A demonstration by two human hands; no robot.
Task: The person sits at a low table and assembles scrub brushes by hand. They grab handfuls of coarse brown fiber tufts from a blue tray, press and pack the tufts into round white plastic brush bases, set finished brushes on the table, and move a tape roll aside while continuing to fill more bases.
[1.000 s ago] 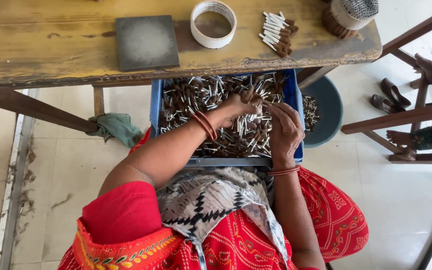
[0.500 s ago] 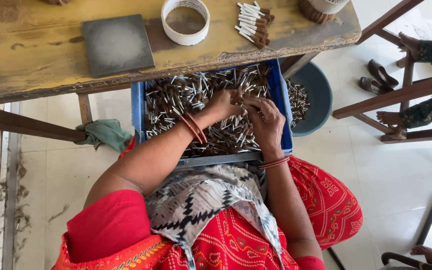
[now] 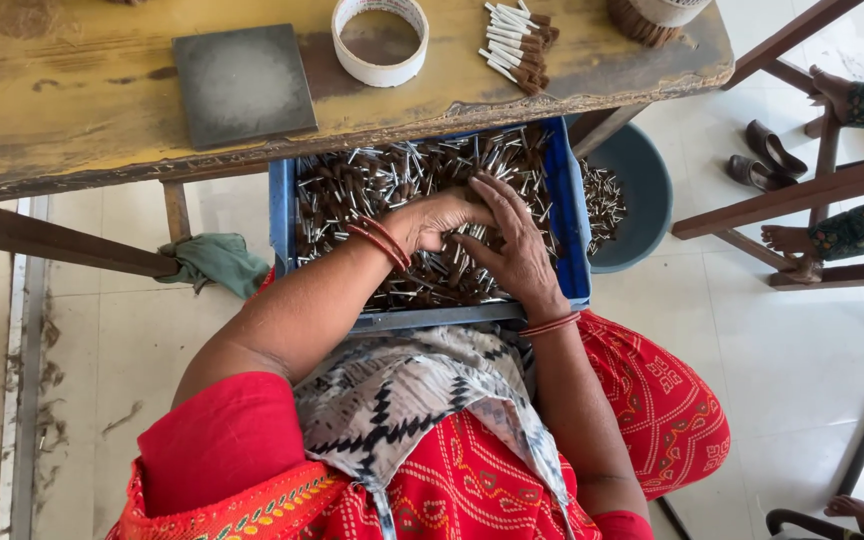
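A blue plastic crate sits on my lap under the table edge, heaped with small brown sticks with white ends. Both my hands are inside it. My left hand, red bangles at the wrist, is curled around a clump of the sticks near the middle of the heap. My right hand lies just to its right, fingers spread flat over the sticks and reaching across the left hand's fingertips.
On the worn wooden table lie a dark square slab, a white ring-shaped bowl and a bundle of the same sticks. A grey tub holding more sticks stands to the right. Another person's feet and sandals are at far right.
My right hand has slid left and spread over the sticks beside the left hand's fingers. My left hand stays curled in the heap. The view has shifted slightly.
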